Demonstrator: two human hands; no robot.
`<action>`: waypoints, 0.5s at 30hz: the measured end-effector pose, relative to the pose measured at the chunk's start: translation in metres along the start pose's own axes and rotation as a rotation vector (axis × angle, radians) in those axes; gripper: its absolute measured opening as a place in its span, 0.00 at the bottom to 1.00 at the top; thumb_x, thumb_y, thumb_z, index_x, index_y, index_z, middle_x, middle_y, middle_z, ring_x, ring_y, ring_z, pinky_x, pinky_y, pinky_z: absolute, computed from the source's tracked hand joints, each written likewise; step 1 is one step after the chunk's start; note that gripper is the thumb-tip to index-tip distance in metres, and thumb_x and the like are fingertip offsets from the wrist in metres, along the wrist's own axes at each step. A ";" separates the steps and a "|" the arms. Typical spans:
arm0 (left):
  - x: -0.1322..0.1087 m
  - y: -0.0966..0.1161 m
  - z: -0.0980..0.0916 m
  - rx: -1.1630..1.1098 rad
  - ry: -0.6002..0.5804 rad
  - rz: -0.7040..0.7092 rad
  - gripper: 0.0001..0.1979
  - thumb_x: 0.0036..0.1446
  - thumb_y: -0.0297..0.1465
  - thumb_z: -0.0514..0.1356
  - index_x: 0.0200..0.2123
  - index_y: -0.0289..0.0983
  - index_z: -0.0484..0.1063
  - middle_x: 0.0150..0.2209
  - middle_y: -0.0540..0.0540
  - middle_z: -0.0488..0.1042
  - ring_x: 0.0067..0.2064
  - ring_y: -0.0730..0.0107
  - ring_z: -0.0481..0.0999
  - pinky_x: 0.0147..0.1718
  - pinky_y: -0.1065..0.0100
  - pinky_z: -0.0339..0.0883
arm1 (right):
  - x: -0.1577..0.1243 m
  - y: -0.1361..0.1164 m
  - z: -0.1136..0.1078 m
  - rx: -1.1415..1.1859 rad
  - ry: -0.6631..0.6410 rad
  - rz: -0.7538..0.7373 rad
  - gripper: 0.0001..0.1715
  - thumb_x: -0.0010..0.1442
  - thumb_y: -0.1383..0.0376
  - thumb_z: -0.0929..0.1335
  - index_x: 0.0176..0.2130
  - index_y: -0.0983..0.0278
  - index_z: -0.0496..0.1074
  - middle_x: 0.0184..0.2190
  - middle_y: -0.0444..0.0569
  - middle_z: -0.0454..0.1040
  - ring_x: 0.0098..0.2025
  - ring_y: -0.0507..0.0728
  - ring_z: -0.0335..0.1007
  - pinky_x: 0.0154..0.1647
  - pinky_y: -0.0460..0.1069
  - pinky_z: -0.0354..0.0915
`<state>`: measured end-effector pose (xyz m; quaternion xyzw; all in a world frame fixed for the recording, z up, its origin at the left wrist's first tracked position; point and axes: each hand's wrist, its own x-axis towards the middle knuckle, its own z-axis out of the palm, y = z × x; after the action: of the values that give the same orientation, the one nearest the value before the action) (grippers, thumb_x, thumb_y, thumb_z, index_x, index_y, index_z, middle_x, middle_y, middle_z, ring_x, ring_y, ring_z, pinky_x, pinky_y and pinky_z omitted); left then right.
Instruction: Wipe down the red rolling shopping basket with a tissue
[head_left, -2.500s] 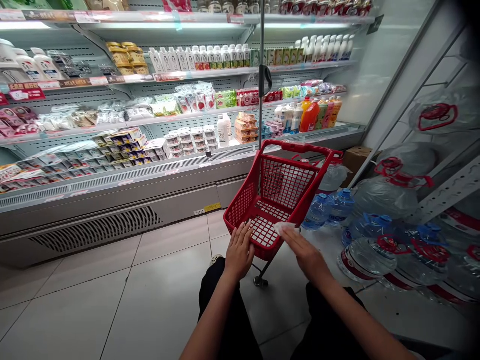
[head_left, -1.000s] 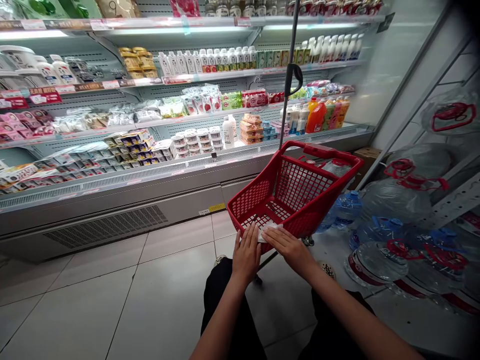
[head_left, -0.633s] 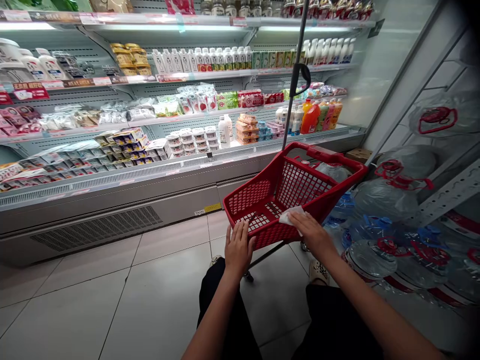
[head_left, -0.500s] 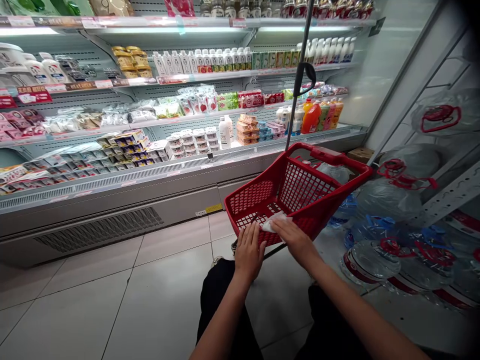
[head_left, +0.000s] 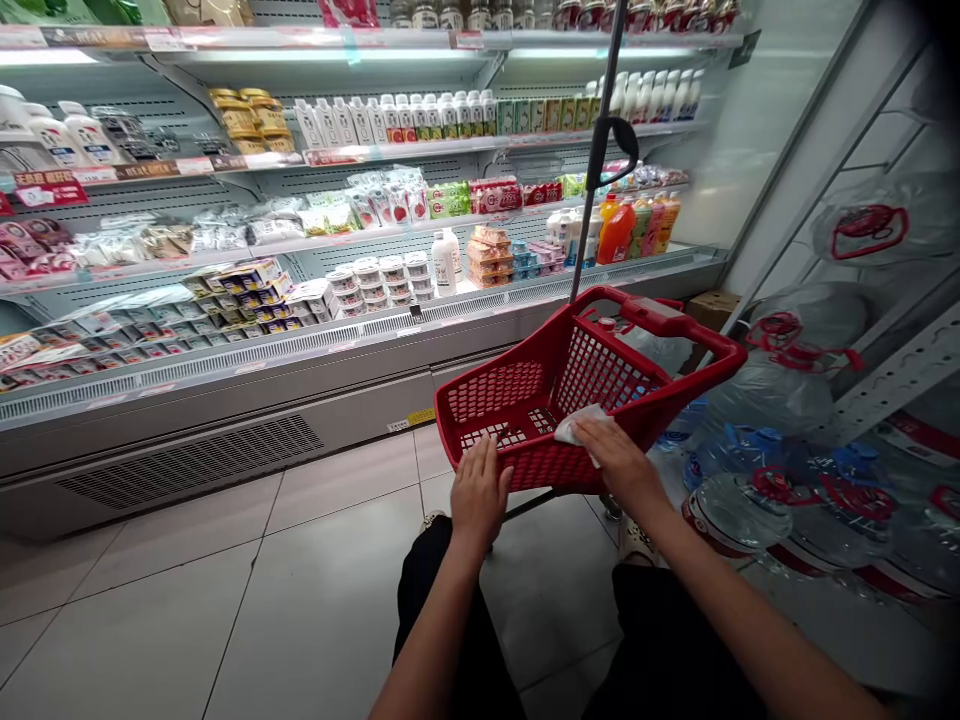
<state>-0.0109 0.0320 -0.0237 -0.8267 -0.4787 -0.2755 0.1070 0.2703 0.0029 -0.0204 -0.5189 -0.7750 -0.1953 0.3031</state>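
A red plastic shopping cart (head_left: 480, 462) with lattice sides stands in front of me on small wheels, tilted somewhat in my view. My left hand (head_left: 478, 492) lies on its near rim toward the left corner, fingers stretched out and holding nothing. Farther right along the same rim, my right hand (head_left: 621, 465) presses a crumpled white cloth or tissue (head_left: 576, 424) against the red plastic. Part of the cloth sits hidden beneath those fingers. The cart's push handle (head_left: 660, 318) rises at the far right, with neither hand on it.
Behind the cart runs a lit refrigerated display (head_left: 360, 345) stocked with yogurt cups, cartons and bottles. A black pole with a loop handle (head_left: 598, 160) stands upright beyond the basket. Large water bottles (head_left: 739, 515) crowd the right side. Pale floor tiles (head_left: 330, 580) spread to the left.
My right hand has slid right along the rim with the white cloth. My left hand has shifted slightly left, and the gap between the hands has widened. The basket's near corner has swung a little left.
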 end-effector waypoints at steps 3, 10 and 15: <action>0.007 0.026 0.008 -0.011 -0.011 0.080 0.29 0.75 0.40 0.49 0.73 0.35 0.54 0.72 0.42 0.60 0.73 0.58 0.58 0.71 0.51 0.54 | 0.009 -0.035 0.017 0.031 -0.017 -0.040 0.43 0.65 0.79 0.56 0.75 0.60 0.50 0.69 0.53 0.66 0.70 0.58 0.61 0.73 0.61 0.58; 0.004 0.011 0.001 -0.029 -0.013 0.198 0.30 0.75 0.36 0.50 0.75 0.41 0.49 0.73 0.48 0.58 0.73 0.65 0.57 0.73 0.57 0.50 | 0.005 -0.013 -0.011 -0.011 -0.041 -0.071 0.46 0.63 0.80 0.55 0.75 0.59 0.49 0.69 0.49 0.66 0.69 0.56 0.63 0.74 0.61 0.56; 0.008 0.016 -0.006 -0.105 0.027 0.071 0.25 0.75 0.33 0.49 0.72 0.41 0.57 0.69 0.45 0.67 0.70 0.61 0.65 0.71 0.51 0.56 | -0.010 0.006 -0.035 -0.054 -0.001 0.047 0.46 0.63 0.80 0.55 0.75 0.58 0.49 0.69 0.50 0.65 0.71 0.59 0.61 0.74 0.63 0.55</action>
<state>0.0040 0.0269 -0.0127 -0.8439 -0.4323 -0.3074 0.0798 0.2878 -0.0233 -0.0015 -0.5450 -0.7572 -0.2087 0.2933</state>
